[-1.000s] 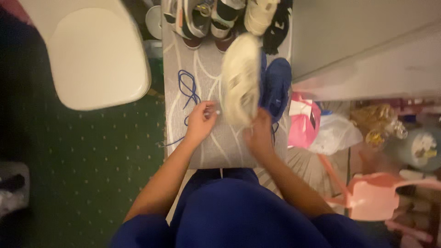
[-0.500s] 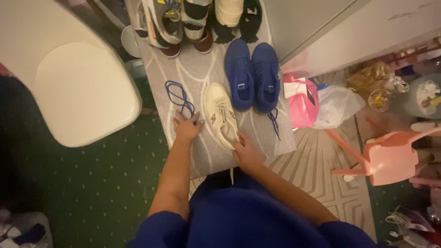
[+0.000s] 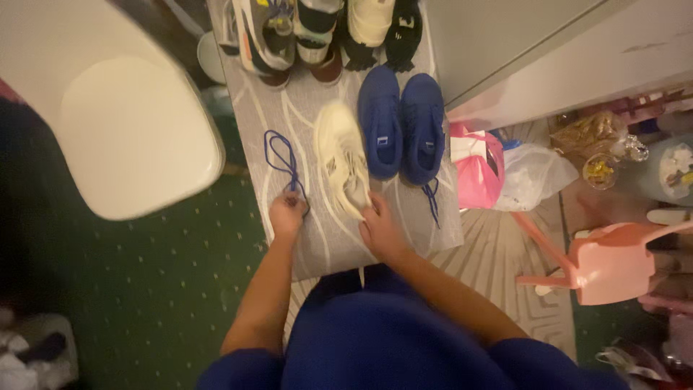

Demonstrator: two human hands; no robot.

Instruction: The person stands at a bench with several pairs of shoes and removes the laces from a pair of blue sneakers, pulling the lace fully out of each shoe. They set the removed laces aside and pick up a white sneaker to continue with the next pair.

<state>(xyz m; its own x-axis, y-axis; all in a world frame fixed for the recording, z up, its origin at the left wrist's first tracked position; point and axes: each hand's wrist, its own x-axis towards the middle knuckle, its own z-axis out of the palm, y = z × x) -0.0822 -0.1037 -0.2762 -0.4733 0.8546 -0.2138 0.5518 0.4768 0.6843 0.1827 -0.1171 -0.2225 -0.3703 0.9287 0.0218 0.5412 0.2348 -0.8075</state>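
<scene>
A cream sneaker [image 3: 341, 155] lies on a grey patterned mat [image 3: 325, 238], toe pointing away from me. My right hand [image 3: 379, 230] grips its heel end. My left hand [image 3: 287, 214] is closed on the near end of a loose blue shoelace [image 3: 280, 155] that loops over the mat left of the sneaker. A pair of blue sneakers [image 3: 401, 124] sits just right of the cream one, one with a blue lace trailing toward me.
Several more shoes [image 3: 317, 29] line the far end of the mat. A white chair seat [image 3: 123, 130] fills the upper left. A pink bag [image 3: 476, 170], a clear plastic bag [image 3: 530, 173] and a pink plastic chair [image 3: 606, 260] stand at right. Green carpet [image 3: 144, 289] lies left.
The cream sneaker was held up a second ago and now lies flat on the mat. My left hand has come down onto the blue lace. The view has shifted.
</scene>
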